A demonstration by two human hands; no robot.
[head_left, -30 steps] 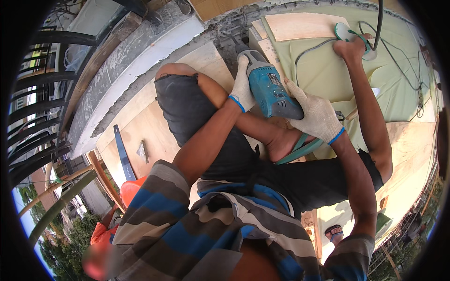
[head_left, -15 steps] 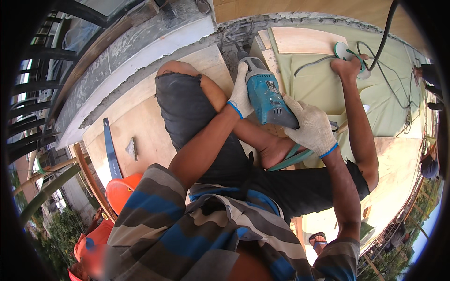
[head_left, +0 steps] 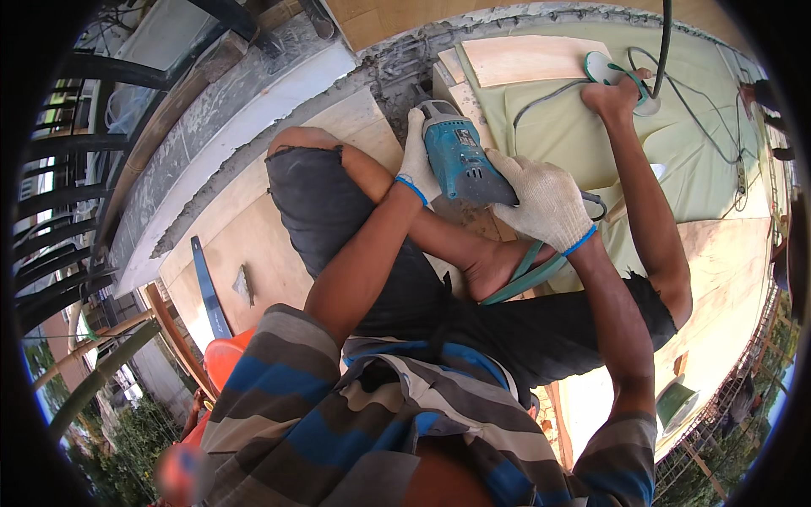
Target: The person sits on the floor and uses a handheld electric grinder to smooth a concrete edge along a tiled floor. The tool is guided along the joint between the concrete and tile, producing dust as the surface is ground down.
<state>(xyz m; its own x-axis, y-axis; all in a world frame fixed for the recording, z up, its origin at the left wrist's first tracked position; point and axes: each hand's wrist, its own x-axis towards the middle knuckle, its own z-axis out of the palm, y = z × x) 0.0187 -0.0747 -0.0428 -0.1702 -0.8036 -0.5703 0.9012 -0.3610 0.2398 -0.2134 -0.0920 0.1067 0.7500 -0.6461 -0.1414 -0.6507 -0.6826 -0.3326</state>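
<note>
Both my hands wear white knit gloves with blue cuffs and hold a teal and grey power drill (head_left: 460, 152). My left hand (head_left: 414, 160) is wrapped round the left side of its front body, fingers partly hidden. My right hand (head_left: 541, 194) grips the dark rear handle, thumb along the casing. The drill's nose points away from me, into a rough gap (head_left: 397, 84) of broken concrete and metal bars between wooden boards. Where the bit ends in the gap is hard to make out.
At left, a handsaw blade (head_left: 209, 287) and a small grey fragment (head_left: 243, 286) lie on plywood (head_left: 279, 266). A black cable (head_left: 663, 51) hangs at the upper right over a pale green sheet (head_left: 549, 127). My bent legs flank the work. A person in orange (head_left: 190, 439) is at lower left.
The view has shifted slightly, so the drill and both hands sit a little further left. My grip is unchanged. A sandalled foot at lower right has gone out of sight.
</note>
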